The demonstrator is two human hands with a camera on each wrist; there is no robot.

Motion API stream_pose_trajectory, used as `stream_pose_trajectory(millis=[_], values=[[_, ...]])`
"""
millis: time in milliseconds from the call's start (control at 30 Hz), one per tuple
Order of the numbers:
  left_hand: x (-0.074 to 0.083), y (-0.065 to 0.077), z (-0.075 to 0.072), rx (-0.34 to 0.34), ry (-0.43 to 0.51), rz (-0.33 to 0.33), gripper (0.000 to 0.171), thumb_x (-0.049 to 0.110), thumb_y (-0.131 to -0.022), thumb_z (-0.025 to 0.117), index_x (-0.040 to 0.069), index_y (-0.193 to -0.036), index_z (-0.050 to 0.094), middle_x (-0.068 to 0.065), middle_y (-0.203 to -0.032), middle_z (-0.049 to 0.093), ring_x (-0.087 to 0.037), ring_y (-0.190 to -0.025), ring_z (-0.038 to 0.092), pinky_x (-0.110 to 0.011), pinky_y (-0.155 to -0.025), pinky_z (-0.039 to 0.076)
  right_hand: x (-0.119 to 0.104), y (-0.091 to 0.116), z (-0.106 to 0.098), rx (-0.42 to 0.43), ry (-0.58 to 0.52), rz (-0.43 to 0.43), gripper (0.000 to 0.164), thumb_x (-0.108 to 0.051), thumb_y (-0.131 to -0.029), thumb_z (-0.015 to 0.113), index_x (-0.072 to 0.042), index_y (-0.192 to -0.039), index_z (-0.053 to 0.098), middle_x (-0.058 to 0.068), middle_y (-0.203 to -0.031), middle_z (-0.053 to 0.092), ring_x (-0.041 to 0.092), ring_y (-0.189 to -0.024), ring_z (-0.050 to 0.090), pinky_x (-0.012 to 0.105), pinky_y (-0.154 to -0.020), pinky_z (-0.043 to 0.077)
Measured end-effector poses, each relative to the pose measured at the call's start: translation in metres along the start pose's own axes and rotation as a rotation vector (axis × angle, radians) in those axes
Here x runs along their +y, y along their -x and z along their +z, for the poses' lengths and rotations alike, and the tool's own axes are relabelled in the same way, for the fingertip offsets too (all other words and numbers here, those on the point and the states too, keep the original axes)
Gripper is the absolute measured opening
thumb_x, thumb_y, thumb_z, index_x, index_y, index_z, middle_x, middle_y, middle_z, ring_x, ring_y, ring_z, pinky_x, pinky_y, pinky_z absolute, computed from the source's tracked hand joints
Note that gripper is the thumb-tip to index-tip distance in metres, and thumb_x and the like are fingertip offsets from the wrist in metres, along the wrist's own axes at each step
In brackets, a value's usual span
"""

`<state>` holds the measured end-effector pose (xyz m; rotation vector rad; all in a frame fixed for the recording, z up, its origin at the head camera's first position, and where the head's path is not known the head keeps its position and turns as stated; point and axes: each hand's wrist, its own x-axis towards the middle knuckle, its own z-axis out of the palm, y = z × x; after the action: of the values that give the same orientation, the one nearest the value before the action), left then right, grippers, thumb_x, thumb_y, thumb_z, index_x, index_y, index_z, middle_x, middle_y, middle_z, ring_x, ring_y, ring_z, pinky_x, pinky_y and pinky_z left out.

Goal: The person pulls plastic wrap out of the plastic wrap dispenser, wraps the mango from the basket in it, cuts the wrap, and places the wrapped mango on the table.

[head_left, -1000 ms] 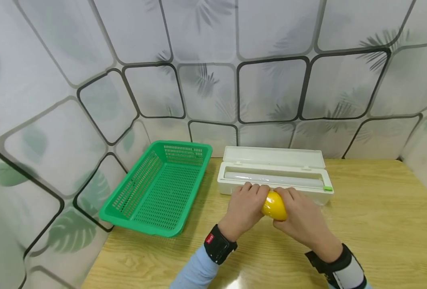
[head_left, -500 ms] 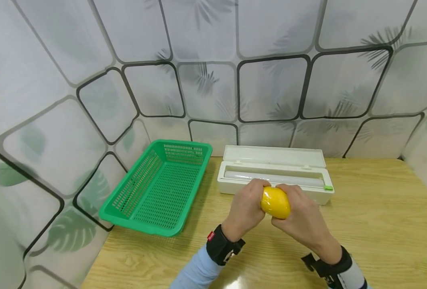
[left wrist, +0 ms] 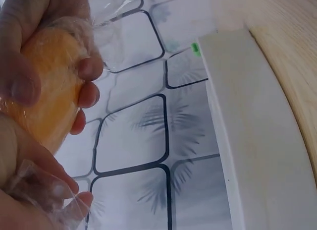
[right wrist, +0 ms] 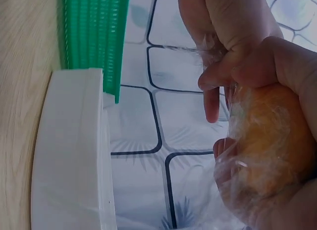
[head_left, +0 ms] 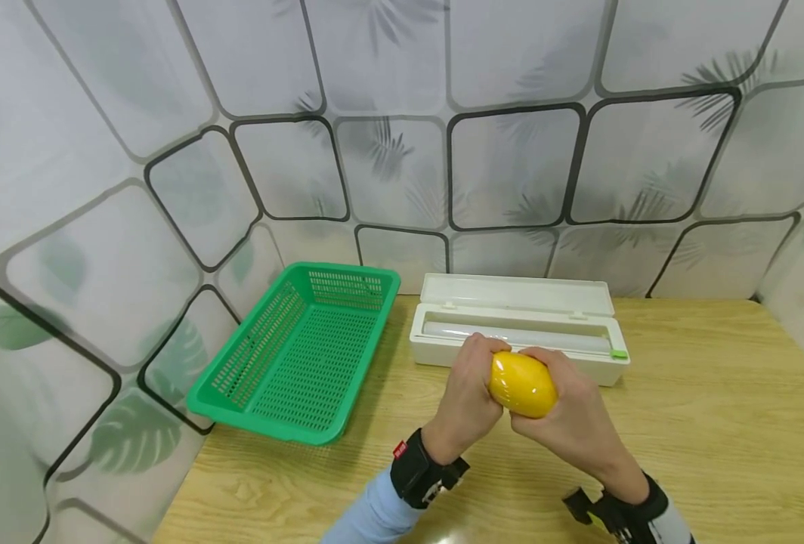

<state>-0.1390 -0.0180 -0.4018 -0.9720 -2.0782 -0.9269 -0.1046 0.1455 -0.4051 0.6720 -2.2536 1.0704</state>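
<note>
A yellow oval fruit (head_left: 521,384), its exact kind unclear, is wrapped in crinkled clear film and held above the table between both hands. My right hand (head_left: 572,415) grips it, with fingers curled round its side in the left wrist view. At the fruit's left end, my left hand (head_left: 470,397) pinches a loose gathered piece of cling film (left wrist: 44,190). More loose film (right wrist: 223,190) hangs from the fruit in the right wrist view. Just behind the hands stands a white cling film box (head_left: 436,353), lid up, with a roll of film (head_left: 551,341) inside.
A green slotted plastic basket (head_left: 259,423) stands to the left on the wooden table (head_left: 715,423). On the box's right end sits a green tab (head_left: 618,353). Patterned cloth walls (head_left: 511,166) rise behind and to the left.
The left fingers, earlier stretched over the far side of the fruit, are now curled in at its left end. The fruit has turned and shifted slightly right, showing more of itself.
</note>
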Motion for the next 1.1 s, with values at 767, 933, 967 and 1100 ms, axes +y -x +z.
stream_pose_trajectory(millis=[767,933,967,1100], values=[[0.014,-0.008,-0.012,-0.043,0.295,0.327,0.078,-0.018,-0.04,0.045,-0.007,-0.117,0.039,-0.025,-0.122,0.035,-0.039,-0.126,0.047,-0.039,-0.11,0.041,-0.027,0.001,-0.028,-0.253,-0.359,0.309,0.066,-0.003,-0.067,0.083,-0.007,-0.127,0.056,0.008,-0.103,0.063,0.016,-0.077,0.058,0.029,-0.06,0.051],[0.016,-0.008,-0.015,-0.079,0.208,0.372,0.077,-0.013,-0.044,0.045,-0.007,-0.121,0.036,-0.025,-0.126,0.032,-0.037,-0.125,0.044,-0.037,-0.112,0.038,-0.028,0.002,-0.033,-0.286,-0.425,0.335,0.063,-0.003,-0.068,0.081,-0.006,-0.126,0.057,0.009,-0.099,0.063,0.018,-0.076,0.058,0.03,-0.058,0.051],[0.015,-0.008,-0.015,-0.087,0.199,0.375,0.077,-0.012,-0.045,0.045,-0.007,-0.121,0.035,-0.025,-0.126,0.032,-0.036,-0.125,0.044,-0.036,-0.112,0.038,-0.028,0.002,-0.033,-0.289,-0.419,0.335,0.063,-0.003,-0.069,0.081,-0.006,-0.127,0.057,0.009,-0.099,0.063,0.018,-0.076,0.058,0.03,-0.059,0.051],[0.009,-0.011,-0.02,-0.152,0.19,0.363,0.078,-0.011,-0.049,0.049,-0.007,-0.126,0.035,-0.025,-0.13,0.035,-0.035,-0.126,0.043,-0.034,-0.113,0.036,-0.027,0.0,-0.03,-0.291,-0.355,0.347,0.063,-0.007,-0.071,0.082,-0.006,-0.128,0.056,0.008,-0.103,0.063,0.016,-0.078,0.058,0.029,-0.061,0.052]])
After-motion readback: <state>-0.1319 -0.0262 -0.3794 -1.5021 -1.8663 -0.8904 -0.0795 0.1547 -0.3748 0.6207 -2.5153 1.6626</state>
